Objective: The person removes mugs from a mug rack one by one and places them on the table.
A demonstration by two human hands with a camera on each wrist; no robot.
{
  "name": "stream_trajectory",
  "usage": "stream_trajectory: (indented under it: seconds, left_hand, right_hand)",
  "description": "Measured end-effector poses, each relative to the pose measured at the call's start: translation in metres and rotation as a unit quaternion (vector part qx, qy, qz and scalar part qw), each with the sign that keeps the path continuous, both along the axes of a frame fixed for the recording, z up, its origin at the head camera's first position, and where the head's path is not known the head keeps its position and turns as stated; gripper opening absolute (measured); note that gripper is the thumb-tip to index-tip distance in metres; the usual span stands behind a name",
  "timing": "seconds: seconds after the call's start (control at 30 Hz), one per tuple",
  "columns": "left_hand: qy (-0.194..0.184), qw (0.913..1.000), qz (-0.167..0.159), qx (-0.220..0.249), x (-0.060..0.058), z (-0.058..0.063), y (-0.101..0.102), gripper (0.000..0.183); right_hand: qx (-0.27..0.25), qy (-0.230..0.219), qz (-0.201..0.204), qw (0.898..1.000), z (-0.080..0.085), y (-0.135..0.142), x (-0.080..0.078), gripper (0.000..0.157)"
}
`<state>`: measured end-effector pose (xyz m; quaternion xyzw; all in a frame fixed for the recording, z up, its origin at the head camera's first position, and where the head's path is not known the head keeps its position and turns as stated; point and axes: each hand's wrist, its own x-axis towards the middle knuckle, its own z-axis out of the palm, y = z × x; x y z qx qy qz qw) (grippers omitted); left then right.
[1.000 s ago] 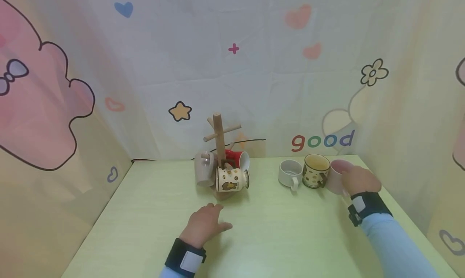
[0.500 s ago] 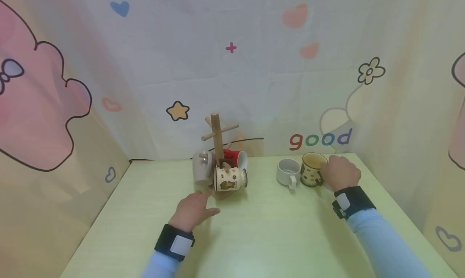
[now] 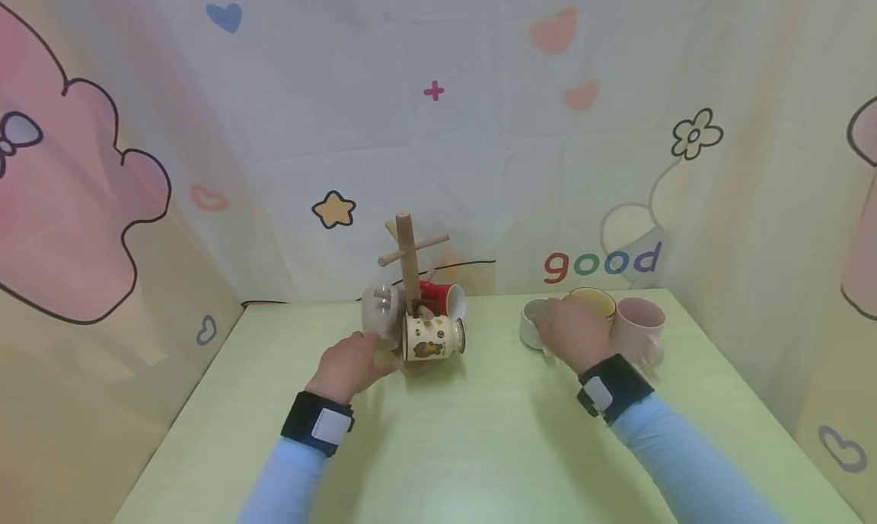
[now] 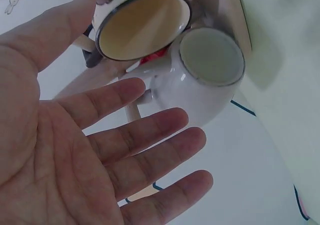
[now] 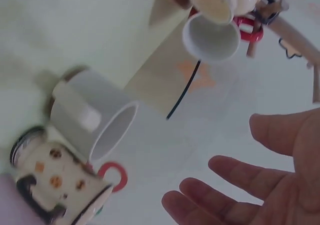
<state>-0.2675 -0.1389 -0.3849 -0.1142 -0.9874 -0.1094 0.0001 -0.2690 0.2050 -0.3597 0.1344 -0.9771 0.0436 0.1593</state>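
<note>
My left hand [image 3: 346, 368] reaches toward a wooden mug tree [image 3: 408, 265], its fingers spread beside the pale grey mug [image 3: 378, 311] hanging there. In the left wrist view the palm faces that mug and a cream bear mug [image 4: 145, 27], holding neither. My right hand [image 3: 574, 333] hovers by a small white mug [image 3: 530, 327], overlapping it in the head view. Seen from the right wrist, the fingers are loosely extended and apart from the white mug [image 5: 95, 112]. A yellow-lined patterned mug [image 3: 594, 301] is partly hidden behind that hand; a pink mug [image 3: 637, 330] stands rightmost.
A red mug [image 3: 435, 294] with a white inside also hangs on the tree, behind the bear mug. The tree stands near the back of the pale table [image 3: 466, 448]. A printed curtain [image 3: 473, 166] encloses the back and sides.
My right hand has moved left from the pink mug, past the patterned mug, to the white mug. My left hand has shifted left and forward to the grey mug. The mugs stay put.
</note>
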Motion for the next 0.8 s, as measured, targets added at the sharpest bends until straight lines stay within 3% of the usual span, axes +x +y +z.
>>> stream_trajectory:
  seconds: [0.03,0.1,0.4,0.63,0.8]
  left_hand:
    - [0.001,1.0000,0.002,-0.003,-0.002,0.001,0.000,0.056]
    - [0.001,0.9999,0.006,-0.011,-0.007,0.004,-0.002,0.058]
    - [-0.001,0.9992,0.030,-0.028,-0.041,0.016,-0.005,0.059]
    - [0.007,0.9990,0.030,-0.032,-0.060,0.026,-0.007,0.056]
    - [0.023,0.9987,0.025,-0.038,-0.075,0.021,-0.006,0.051]
  right_hand:
    - [-0.007,-0.014,0.006,1.000,-0.002,-0.006,0.000,0.015]
    - [-0.093,-0.043,-0.019,0.995,-0.006,-0.018,0.000,0.030]
    - [-0.018,-0.086,-0.011,0.996,-0.015,-0.072,0.002,0.040]
    - [-0.035,-0.109,-0.016,0.993,-0.014,-0.112,-0.005,0.039]
    - [-0.039,-0.091,-0.022,0.995,-0.013,-0.130,-0.013,0.043]
